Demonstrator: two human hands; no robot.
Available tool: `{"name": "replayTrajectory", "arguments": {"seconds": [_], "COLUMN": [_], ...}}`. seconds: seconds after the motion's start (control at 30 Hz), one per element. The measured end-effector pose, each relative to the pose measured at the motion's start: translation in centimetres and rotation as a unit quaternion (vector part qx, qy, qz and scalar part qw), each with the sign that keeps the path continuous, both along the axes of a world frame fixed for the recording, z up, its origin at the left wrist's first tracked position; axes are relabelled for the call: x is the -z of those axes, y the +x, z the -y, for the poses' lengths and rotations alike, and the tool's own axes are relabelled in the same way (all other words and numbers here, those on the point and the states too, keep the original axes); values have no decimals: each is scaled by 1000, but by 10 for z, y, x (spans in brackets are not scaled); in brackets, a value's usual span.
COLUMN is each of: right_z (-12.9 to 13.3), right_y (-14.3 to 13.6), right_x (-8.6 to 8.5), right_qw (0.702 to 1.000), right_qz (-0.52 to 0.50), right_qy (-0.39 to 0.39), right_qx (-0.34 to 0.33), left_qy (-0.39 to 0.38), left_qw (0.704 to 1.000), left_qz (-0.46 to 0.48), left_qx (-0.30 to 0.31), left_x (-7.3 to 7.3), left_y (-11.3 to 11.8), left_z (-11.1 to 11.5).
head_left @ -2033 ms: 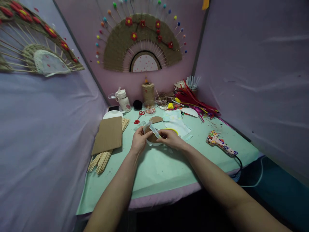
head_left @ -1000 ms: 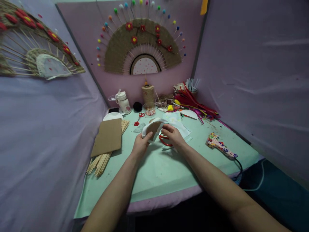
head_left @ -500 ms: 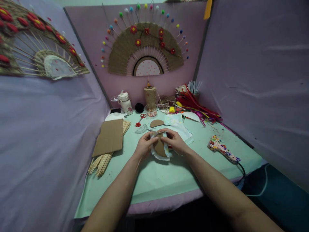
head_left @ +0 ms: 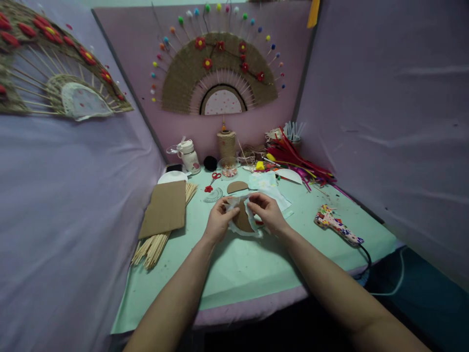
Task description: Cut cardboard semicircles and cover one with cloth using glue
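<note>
Between my hands is a semicircular cardboard piece with pale fabric around its edges. My left hand grips its left side, thumb lying on the cardboard. At the upper right, my right hand pinches the fabric's edge, which stands up off the cardboard. Something red and white shows partly under the right fingers; I cannot make out what it is. Just beyond the hands lie another cardboard semicircle, a clear protractor, red-handled scissors and folded pale cloth.
A painted glue gun with a black cord lies at right. On the left, a cardboard sheet covers part of a bundle of sticks. A bottle, twine spool and red pipe cleaners stand along the back.
My right fingers have lifted the fabric edge away from the cardboard, where it lay folded over before. The left hand keeps its hold, and the view has shifted slightly.
</note>
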State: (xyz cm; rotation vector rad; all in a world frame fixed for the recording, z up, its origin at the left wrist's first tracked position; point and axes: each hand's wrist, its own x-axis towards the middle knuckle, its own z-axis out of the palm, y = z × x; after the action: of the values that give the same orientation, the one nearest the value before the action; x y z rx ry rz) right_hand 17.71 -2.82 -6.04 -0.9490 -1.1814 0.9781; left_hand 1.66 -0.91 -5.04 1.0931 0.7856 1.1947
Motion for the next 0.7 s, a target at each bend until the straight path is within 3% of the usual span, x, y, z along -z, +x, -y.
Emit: {"name": "replayTrajectory", "arguments": {"seconds": [0.13, 0.3, 0.4, 0.7], "right_z": [3, 10, 11, 13], "right_y": [-1, -3, -4, -3], "right_x": [-2, -5, -4, 0], "right_qw": [999, 991, 982, 979], "right_qz": [29, 98, 134, 146], "right_qy": [22, 88, 128, 139], "right_qx": [10, 27, 48, 25], "left_qy": [-76, -116, -113, -33], "left_qw": [995, 988, 988, 998], "left_qz": [40, 82, 85, 38], "left_qx": [56, 67, 63, 48], "left_x": [-5, -8, -6, -5], "left_y": [3, 5, 6, 5], "left_z": [6, 12, 11, 9]}}
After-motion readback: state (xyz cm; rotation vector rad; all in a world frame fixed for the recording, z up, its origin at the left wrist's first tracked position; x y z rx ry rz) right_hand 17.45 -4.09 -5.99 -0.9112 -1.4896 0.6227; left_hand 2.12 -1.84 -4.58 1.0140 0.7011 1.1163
